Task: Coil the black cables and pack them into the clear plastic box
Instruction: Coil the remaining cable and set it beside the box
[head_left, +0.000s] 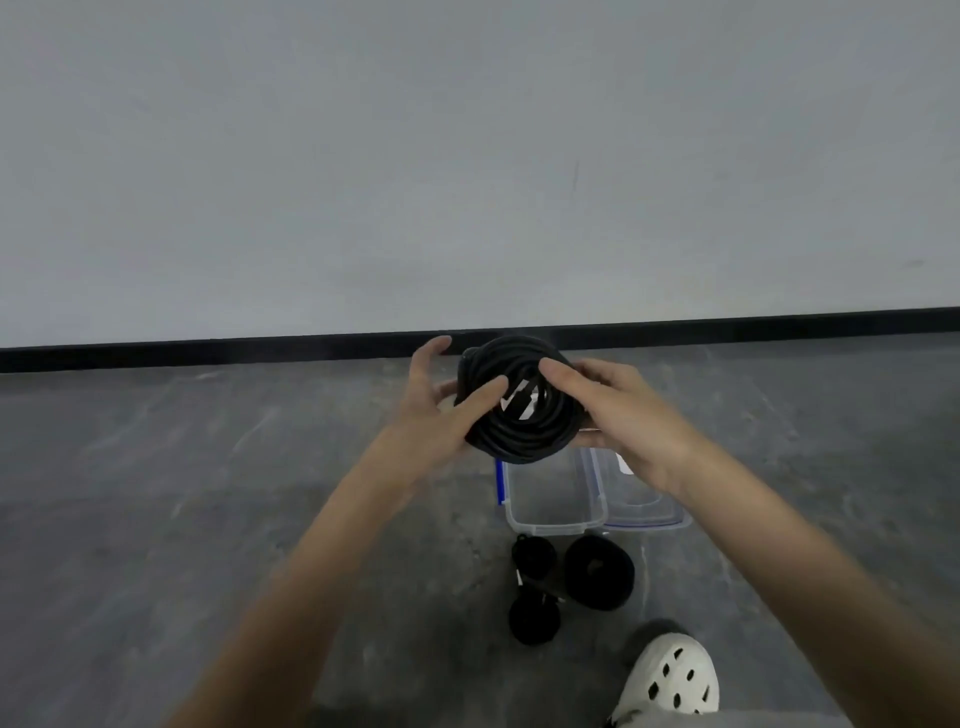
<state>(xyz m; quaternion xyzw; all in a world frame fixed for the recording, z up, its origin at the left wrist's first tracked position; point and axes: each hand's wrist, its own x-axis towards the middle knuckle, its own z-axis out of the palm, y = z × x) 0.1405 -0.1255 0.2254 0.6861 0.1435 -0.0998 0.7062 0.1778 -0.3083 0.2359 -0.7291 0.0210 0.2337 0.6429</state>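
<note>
A person holds a black cable coil (519, 431) in both hands above a clear plastic box (550, 526) that stands open on the concrete floor (208, 493), well short of the floor's far edge where dark skirting (208, 351) meets the wall. The left hand (441, 410) has a narrow grip on the coil's left side, thumb laid across the face of the loops and fingers behind, while its forefinger points up, free. The right hand (623, 415) clamps the opposite side, fingers over the top and thumb beneath. The two-sided hold appears meant to keep the springy loops from opening out before the bundle goes in. A pale connector shows at the coil's centre, seemingly tucked there so the end cannot trail.

The box's lid (649, 519) lies flat against its right edge, out of the way of the opening. Nothing can be seen inside the box. Three smaller coils (600, 571) wait on the floor just beside the box's near edge, likely staged within reach for packing in turn. A white clog (670, 675) shows at the lower right.

Judging by the spread of the held coil against the box's narrow opening, it may need squeezing into an oval to fit.
</note>
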